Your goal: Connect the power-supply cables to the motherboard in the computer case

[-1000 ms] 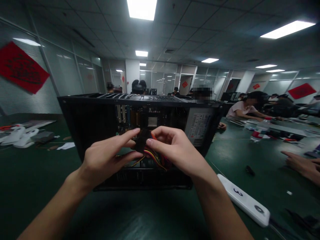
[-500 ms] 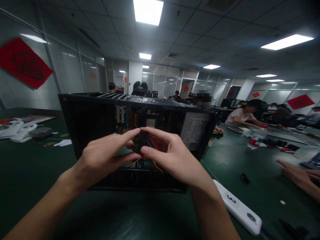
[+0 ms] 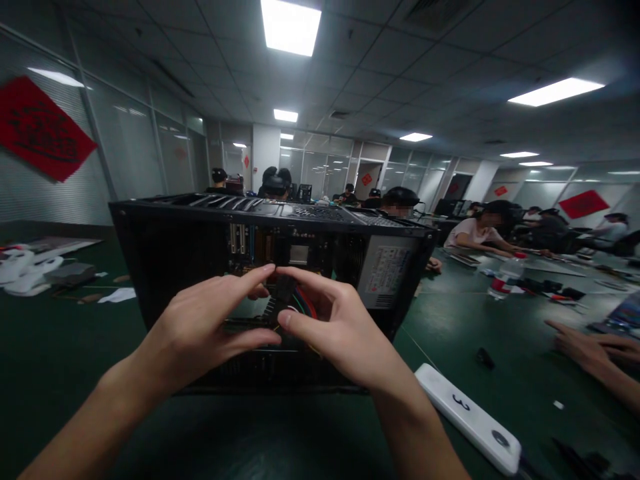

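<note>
Over a dark green table (image 3: 75, 373), the person's left hand (image 3: 200, 330) and right hand (image 3: 345, 330) meet fingertip to fingertip on a small black plastic block connector (image 3: 281, 293). Each hand is nearly closed, forefinger on top and thumb beneath; so fine a pinch seems suited to steadying a small, hard part. The connector sits between the two hands, in front of the case's open side. From it a loose bundle of red, yellow and blue insulated wires (image 3: 306, 303) curves down behind the right fingers.

Just right of the right forearm lies a long white plastic power strip marked "3" (image 3: 467, 417), smooth and round-edged. Directly behind the hands lies a black sheet-metal computer case (image 3: 165, 260), its open side facing the person, which likely keeps the boards within reach. Behind the right hand, inside it, sits a grey metal power-supply box with a paper label (image 3: 395, 267).

Far right of the right hand, a co-worker's hand (image 3: 587, 343) rests flat on the table. Far left of the left hand lie crumpled white bags (image 3: 20, 273). Beyond, a red diamond-shaped paper (image 3: 40, 130) hangs on the glass wall.
</note>
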The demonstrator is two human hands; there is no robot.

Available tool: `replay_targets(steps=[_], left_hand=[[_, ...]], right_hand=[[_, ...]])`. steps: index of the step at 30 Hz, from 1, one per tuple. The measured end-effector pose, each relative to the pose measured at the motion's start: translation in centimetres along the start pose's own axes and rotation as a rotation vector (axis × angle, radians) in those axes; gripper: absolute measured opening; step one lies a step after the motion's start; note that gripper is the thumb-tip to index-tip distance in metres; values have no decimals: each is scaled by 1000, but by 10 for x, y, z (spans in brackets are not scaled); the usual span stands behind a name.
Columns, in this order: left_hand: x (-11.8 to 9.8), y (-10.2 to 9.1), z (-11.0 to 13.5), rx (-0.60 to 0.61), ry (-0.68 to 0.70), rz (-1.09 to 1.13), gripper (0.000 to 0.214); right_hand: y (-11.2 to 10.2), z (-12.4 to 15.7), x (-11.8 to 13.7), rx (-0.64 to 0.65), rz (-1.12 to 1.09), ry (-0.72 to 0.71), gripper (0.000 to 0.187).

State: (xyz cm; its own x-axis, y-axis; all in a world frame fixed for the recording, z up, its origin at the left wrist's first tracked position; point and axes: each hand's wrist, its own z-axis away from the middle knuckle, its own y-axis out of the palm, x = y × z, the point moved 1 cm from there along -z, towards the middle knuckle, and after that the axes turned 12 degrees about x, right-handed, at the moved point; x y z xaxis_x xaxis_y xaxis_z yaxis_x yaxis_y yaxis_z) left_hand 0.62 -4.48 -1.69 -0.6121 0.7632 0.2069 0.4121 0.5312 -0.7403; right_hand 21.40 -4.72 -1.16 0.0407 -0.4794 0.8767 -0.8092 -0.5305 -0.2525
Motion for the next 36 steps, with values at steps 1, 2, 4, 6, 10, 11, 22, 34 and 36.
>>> replay_targets(steps=[1, 2, 4, 6, 10, 11, 22, 34, 36], left_hand=[[-1, 0, -1, 7, 9, 12, 71], [-2, 0, -3, 17, 11, 33, 68], [-1, 2, -5, 42, 10, 80, 61], [1, 4, -8, 64, 12, 116, 57], [6, 8, -14, 45, 17, 160, 60], [6, 9, -15, 41, 20, 177, 61], [3, 6, -9, 41, 37, 204, 68], [9, 0, -15, -26, 17, 155, 68], [9, 1, -15, -29, 24, 164, 67]], right_hand=[[0, 0, 0, 14, -1, -16, 51], [2, -1, 0, 28, -1, -30, 51], [5, -2, 1, 51, 5, -46, 50], [8, -2, 3, 50, 16, -55, 50], [9, 0, 10, 10, 52, -67, 49], [8, 0, 11, 5, 67, -64, 49], [9, 4, 14, 76, 137, -56, 48], [4, -1, 5, -10, 96, -41, 40], [4, -1, 3, -5, 100, -36, 41]])
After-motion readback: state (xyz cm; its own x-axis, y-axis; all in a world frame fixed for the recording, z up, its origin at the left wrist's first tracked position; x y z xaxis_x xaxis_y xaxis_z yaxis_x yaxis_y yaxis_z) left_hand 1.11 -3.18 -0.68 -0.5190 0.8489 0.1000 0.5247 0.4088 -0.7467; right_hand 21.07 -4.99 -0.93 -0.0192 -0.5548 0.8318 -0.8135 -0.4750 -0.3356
